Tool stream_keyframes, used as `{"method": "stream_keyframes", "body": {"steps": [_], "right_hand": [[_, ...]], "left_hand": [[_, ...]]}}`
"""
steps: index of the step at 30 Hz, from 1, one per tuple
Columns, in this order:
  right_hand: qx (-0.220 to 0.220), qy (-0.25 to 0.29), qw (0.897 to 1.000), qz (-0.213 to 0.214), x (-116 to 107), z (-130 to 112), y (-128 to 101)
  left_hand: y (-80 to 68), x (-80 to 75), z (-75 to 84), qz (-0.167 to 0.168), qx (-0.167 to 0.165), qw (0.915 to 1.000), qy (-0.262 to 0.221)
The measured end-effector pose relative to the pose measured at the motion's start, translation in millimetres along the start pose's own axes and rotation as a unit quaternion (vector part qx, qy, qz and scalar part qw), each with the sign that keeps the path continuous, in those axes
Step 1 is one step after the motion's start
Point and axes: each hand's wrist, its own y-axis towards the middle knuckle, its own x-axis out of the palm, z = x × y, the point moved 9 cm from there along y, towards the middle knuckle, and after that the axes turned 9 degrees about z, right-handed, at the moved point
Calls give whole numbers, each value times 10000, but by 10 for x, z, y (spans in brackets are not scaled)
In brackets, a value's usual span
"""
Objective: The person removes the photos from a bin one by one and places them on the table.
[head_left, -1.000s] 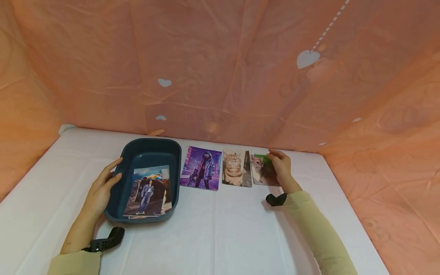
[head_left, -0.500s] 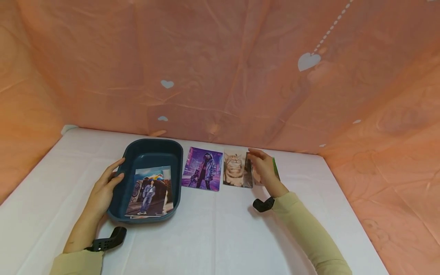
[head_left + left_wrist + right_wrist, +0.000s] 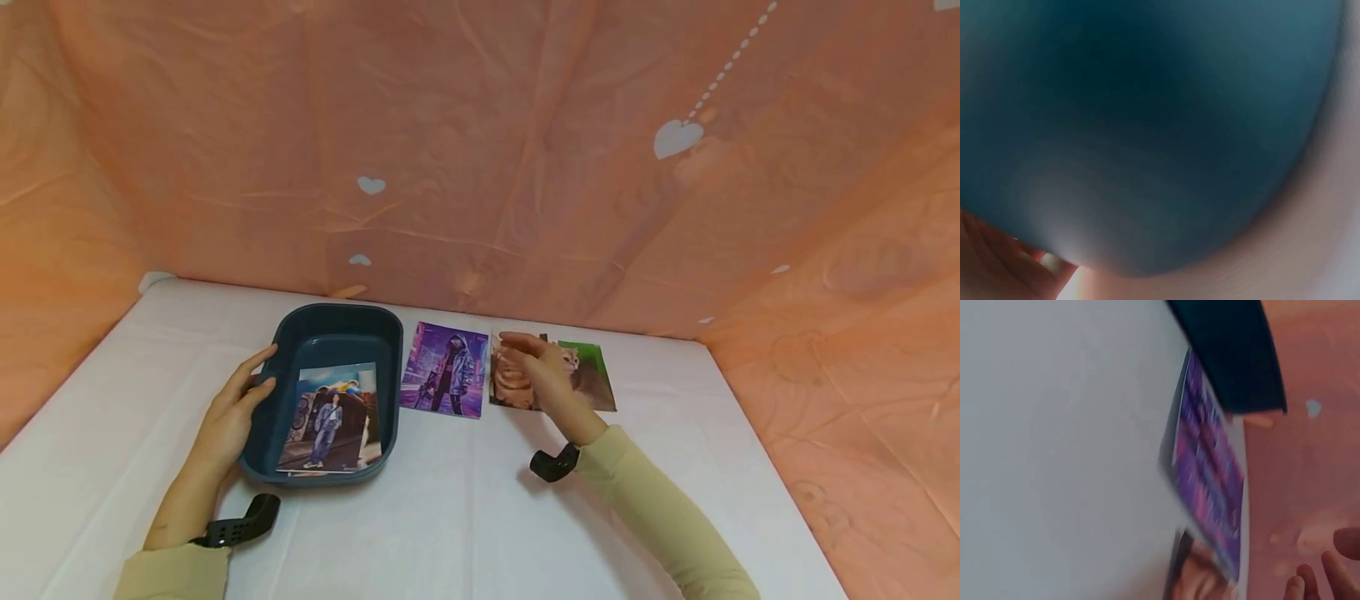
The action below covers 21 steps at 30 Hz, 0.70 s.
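Note:
My left hand (image 3: 229,421) holds the left side of a dark blue plastic tray (image 3: 258,454), with the thumb tip at its rim. Several photo cards (image 3: 330,429) lie overlapping inside; the top one shows a person in denim. My right hand (image 3: 551,379) hovers over a ginger cat card (image 3: 512,392) and hides part of it; its fingers (image 3: 1338,578) are spread and hold nothing. Right of it lies a card with a cat on green (image 3: 596,379). Between tray and cat cards is a purple card of a hooded figure (image 3: 450,375). The left wrist view is mostly blurred tray (image 3: 1147,156).
A white cloth (image 3: 420,508) covers the table. Behind it and along both sides hangs an orange sheet (image 3: 480,167) with white hearts. A black wrist camera (image 3: 555,465) sits on my right wrist, close above the cloth.
My right hand has moved left, from the green-background cat card to over the ginger cat card, uncovering the former. My left hand and the tray stay together; the head view has shifted slightly.

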Motion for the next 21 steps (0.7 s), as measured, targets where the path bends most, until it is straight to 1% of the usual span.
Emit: {"method": "stream_keyframes", "body": {"steps": [4,8,12,18,21], "right_hand": [[124,57,9993,-348,147,-72,-91],[138,4,9975,-694,313,-165,-178],[-12,-110,9954,-952,477,-257,-251],[-83,-83,9922,-1241,728,-371,-356],[-224,-78,9898,-1408,848,-432,-393]], "left_hand": [[0,2,-1,-7,5,10000,-47],[3,2,6,-20,1,10000,-54],[8,-3,8,-11,-15,10000,13],[11,-12,11,-3,5,10000,35],[11,-11,12,6,15,10000,27]]}}
